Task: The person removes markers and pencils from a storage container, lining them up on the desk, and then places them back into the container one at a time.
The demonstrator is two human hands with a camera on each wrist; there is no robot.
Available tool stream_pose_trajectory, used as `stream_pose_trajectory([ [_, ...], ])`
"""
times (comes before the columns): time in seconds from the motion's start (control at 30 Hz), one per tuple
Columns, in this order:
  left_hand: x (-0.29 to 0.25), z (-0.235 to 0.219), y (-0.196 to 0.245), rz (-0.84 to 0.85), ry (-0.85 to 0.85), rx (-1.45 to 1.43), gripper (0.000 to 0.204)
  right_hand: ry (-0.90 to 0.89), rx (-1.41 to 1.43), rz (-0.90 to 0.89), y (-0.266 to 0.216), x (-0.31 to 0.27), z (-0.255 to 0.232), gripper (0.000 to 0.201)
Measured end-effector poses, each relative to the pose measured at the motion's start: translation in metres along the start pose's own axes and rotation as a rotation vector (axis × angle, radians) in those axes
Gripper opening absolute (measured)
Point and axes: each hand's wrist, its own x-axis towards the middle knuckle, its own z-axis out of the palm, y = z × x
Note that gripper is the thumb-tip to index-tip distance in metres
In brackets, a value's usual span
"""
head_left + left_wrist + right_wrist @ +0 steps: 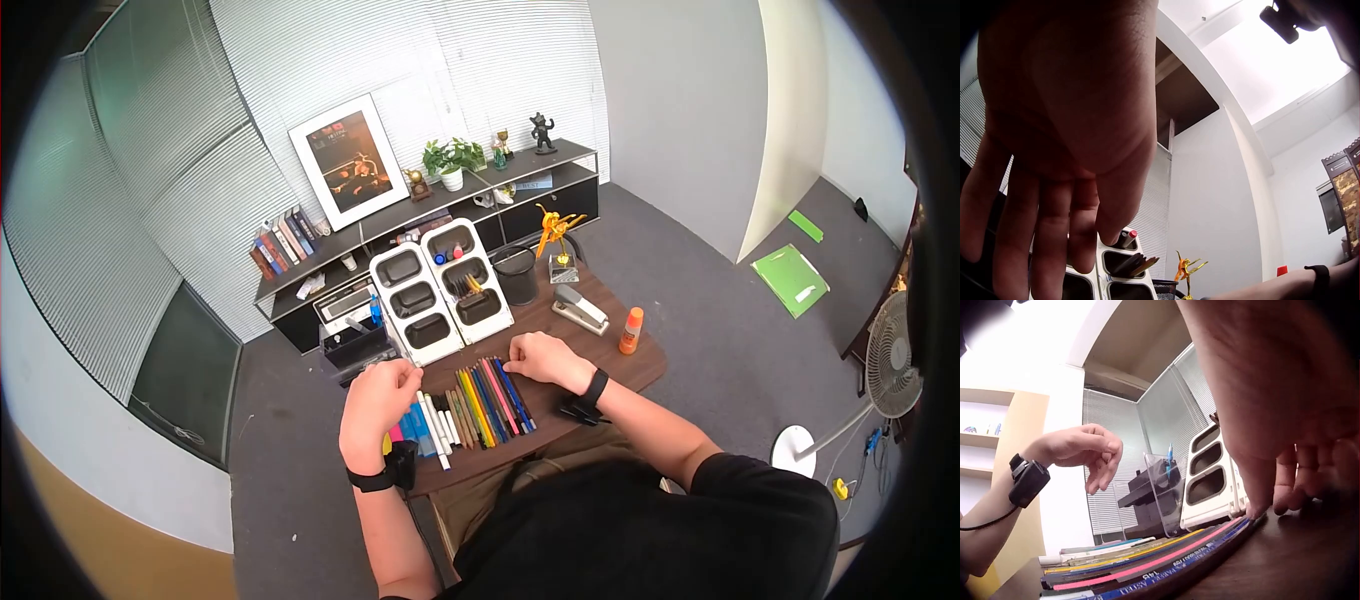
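Observation:
In the head view, a row of pencils lies on the table, with white markers and blue items to its left. My right hand is at the far right end of the row. The right wrist view shows that hand's thumb touching the ends of the blue pencils, its other fingers bent near the tabletop. My left hand hovers over the left part of the row, holding nothing. Its fingers hang loosely in the left wrist view.
Behind the row stands a white six-compartment organizer, a few items in its right column. A dark box is at its left. A mesh cup, golden figurine, stapler and orange glue stick are to the right.

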Motion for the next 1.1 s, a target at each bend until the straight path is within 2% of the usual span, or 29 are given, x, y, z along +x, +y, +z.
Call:
stream_pose_trajectory([
  [0.1,0.0,0.001,0.0,-0.013,0.0,-0.007,0.034,-0.039,0.04,0.03,0.016,0.004,0.005,0.029],
  [0.17,-0.001,0.0,0.002,-0.024,-0.002,-0.021,0.035,0.008,0.038,0.045,0.022,0.008,0.009,0.028],
  [0.27,0.0,-0.001,0.004,-0.021,-0.021,-0.023,0.034,0.011,0.0,0.071,-0.005,-0.007,-0.008,0.027],
  [0.37,0.0,0.0,0.0,-0.005,-0.019,-0.015,0.035,0.111,-0.069,0.046,0.004,-0.006,0.009,0.026],
  [0.5,-0.001,0.0,-0.001,-0.011,0.01,-0.02,0.034,0.111,-0.1,0.079,0.007,-0.003,0.004,0.023],
  [0.57,-0.001,-0.001,-0.001,-0.014,0.018,-0.026,0.034,0.237,0.076,-0.017,-0.002,-0.004,-0.018,0.021],
  [0.6,-0.002,-0.002,-0.001,-0.007,0.022,-0.016,0.034,0.23,0.071,-0.019,-0.013,-0.006,-0.031,0.021],
  [0.67,-0.002,-0.002,-0.001,-0.007,0.027,-0.019,0.034,0.393,0.199,-0.02,-0.042,-0.013,-0.063,0.018],
  [0.73,-0.001,-0.001,-0.003,0.013,0.036,-0.014,0.034,0.524,0.283,-0.119,-0.061,-0.018,-0.088,0.018],
  [0.8,0.0,0.005,-0.007,0.025,0.071,-0.01,0.033,0.718,0.285,-0.294,-0.064,-0.016,-0.096,0.018],
  [0.87,0.0,0.004,-0.005,0.04,0.075,-0.017,0.032,0.789,0.371,-0.328,-0.074,-0.022,-0.104,0.02],
  [1.0,-0.001,0.003,-0.004,0.035,0.081,-0.019,0.032,0.818,0.341,-0.448,-0.059,-0.01,-0.091,0.02],
  [1.1,-0.001,0.001,-0.005,0.031,0.082,-0.003,0.032,0.708,0.357,-0.422,-0.048,0.004,-0.074,0.017],
])
